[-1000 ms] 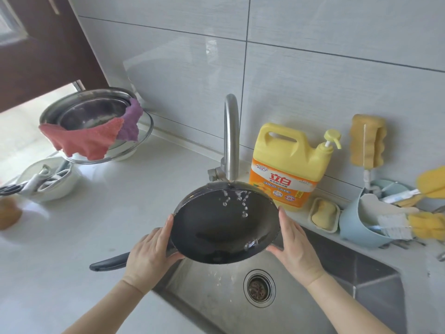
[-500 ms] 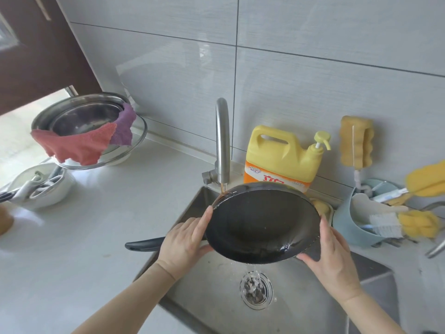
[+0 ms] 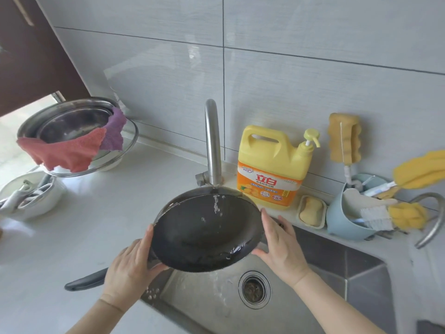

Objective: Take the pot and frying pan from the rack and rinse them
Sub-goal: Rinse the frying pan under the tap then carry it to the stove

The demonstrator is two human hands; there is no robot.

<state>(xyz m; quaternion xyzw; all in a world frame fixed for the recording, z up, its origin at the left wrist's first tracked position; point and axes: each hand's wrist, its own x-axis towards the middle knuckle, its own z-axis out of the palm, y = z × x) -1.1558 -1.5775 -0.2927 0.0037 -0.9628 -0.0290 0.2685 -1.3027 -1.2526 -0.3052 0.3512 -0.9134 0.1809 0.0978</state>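
A black frying pan (image 3: 204,235) is held tilted toward me over the steel sink (image 3: 325,285), right under the faucet (image 3: 213,143). A thin stream of water falls into the pan's upper part and runs off its lower rim. My left hand (image 3: 131,268) grips the pan's left rim where the dark handle (image 3: 84,282) begins. My right hand (image 3: 280,244) presses flat against the right rim. A steel pot (image 3: 69,121) sits at the back left with red and purple cloths draped over its edge.
A yellow detergent jug (image 3: 272,169) stands behind the pan, with a soap dish (image 3: 311,212) and a blue caddy (image 3: 346,215) of brushes and sponges to its right. A white bowl (image 3: 31,198) with utensils sits at far left. The drain (image 3: 254,289) lies below the pan.
The pan has shifted back left under the faucet, and water now falls into it again. Both hands kept their hold on the rim.
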